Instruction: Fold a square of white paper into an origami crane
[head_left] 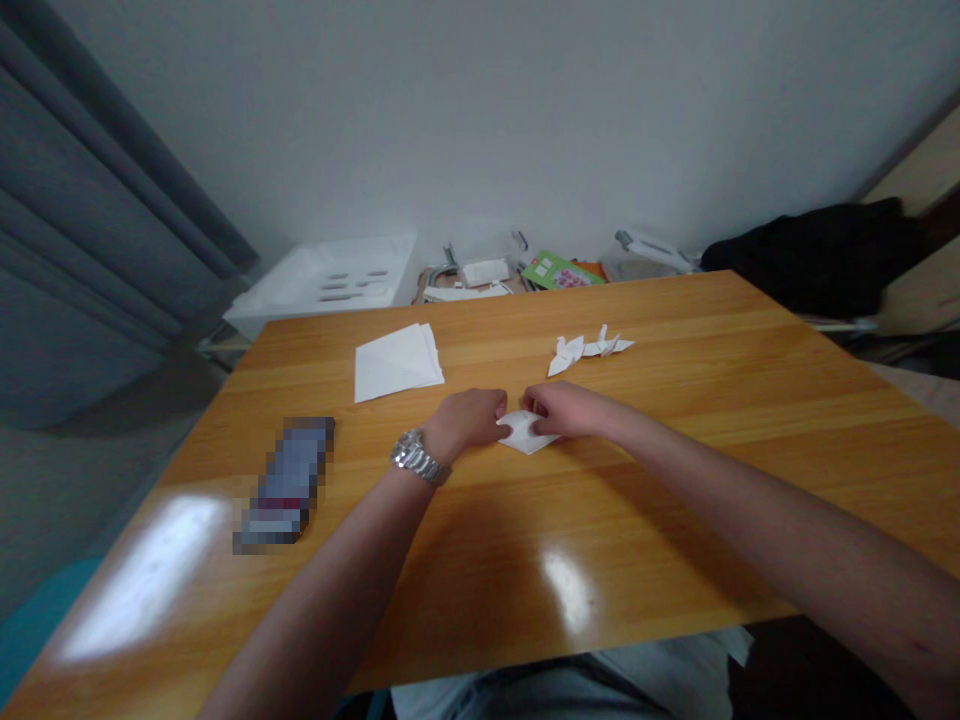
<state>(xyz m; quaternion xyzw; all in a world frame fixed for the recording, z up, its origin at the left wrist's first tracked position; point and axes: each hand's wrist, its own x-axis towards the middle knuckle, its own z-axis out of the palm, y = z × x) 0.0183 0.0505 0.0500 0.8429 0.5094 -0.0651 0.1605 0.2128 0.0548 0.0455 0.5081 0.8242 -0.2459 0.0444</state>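
A small folded piece of white paper (526, 436) lies on the wooden table between my two hands. My left hand (474, 418), with a silver watch (417, 457) on its wrist, grips the paper's left corner with closed fingers. On the other side, my right hand (564, 408) has its fingers bent and pinched on the paper's right part. Just beyond my right hand stand two folded white paper cranes (568, 355), close together. A stack of white paper sheets (397, 362) rests farther back on the left.
A blurred-out phone (289, 480) lies on the left of the wooden table (652, 540). Behind the far edge are a white plastic tray (330, 275), a green booklet (559, 270) and assorted items. Dark cloth (810, 255) lies at the right, and a grey curtain (90, 200) hangs left.
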